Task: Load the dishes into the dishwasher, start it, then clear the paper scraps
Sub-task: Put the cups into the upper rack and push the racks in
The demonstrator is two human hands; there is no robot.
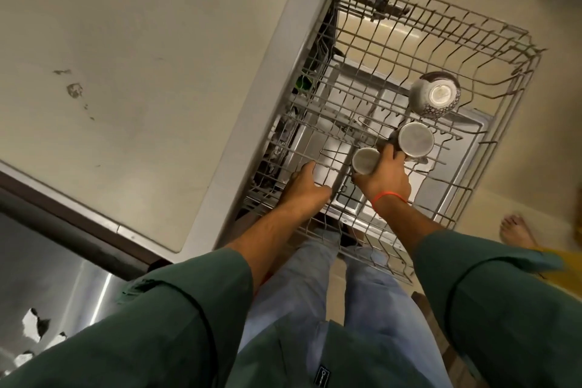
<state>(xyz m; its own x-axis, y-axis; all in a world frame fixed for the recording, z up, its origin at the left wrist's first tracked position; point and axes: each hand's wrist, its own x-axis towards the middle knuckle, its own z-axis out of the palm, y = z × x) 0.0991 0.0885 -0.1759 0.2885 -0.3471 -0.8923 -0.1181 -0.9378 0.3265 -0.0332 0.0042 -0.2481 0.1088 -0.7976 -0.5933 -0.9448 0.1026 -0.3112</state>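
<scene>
The dishwasher's upper wire rack [491, 142] is pulled out below the counter edge. Upside down in it stand a patterned bowl [436, 94] and a larger steel cup [415, 139]. My right hand [385, 175] grips a small steel cup [364, 161], bottom up, just left of the larger cup. My left hand [304, 187] rests on the rack's wires near its front left, fingers lying fairly straight. Torn paper scraps [33, 324] lie in the steel sink at the lower left.
A pale counter [126, 57] fills the left side, with a few stains. The steel sink [69, 287] lies at the lower left. Another person's bare foot [516, 231] stands on the floor right of the rack. The rack's far half holds no dishes.
</scene>
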